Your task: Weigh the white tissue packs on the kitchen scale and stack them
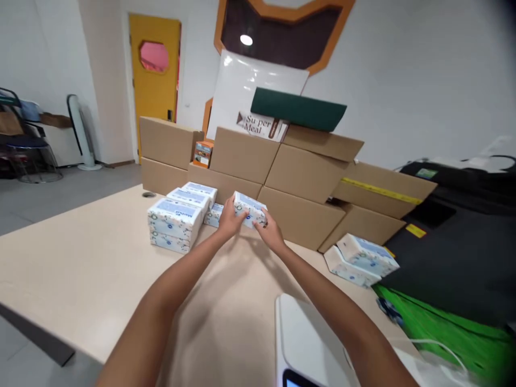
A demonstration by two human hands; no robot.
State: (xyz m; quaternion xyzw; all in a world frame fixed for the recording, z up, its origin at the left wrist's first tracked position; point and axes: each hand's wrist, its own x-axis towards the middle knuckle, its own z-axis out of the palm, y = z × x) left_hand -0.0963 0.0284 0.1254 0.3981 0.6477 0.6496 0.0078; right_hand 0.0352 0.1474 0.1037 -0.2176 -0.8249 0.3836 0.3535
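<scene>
A white and blue tissue pack (249,206) with a small leaf pattern is held above the table, close to the cardboard boxes. My left hand (230,217) grips its left end, the thumb lying across the front face. At the opposite end, my right hand (269,228) has its fingers closed round the pack. Just left of my hands stand stacked packs of the same kind (171,223), in rows two high. One lower pack (213,214) is partly hidden behind my left hand.
Cardboard boxes (304,215) form a wall along the table's far edge. Two more tissue packs (368,255) are stacked at the right. A white device with a screen (310,333) sits near my right forearm. Beyond the right edge are a black bag (463,258) and green cloth (451,328).
</scene>
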